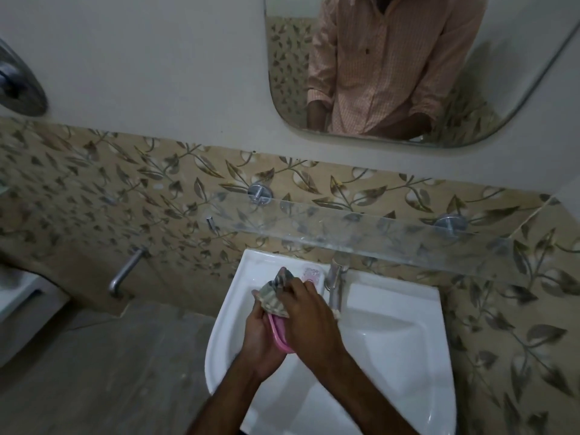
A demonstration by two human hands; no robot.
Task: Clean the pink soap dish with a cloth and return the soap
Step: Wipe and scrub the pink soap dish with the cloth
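My left hand holds the pink soap dish from below, over the left part of the white sink. My right hand grips a checked cloth and presses it onto the dish, hiding most of it. A pink soap bar lies on the sink's back ledge, just left of the tap.
A clear glass shelf on two metal brackets juts out above the sink. A mirror hangs above it. A metal wall spout sticks out at the left. Leaf-patterned tiles cover the wall; grey floor lies lower left.
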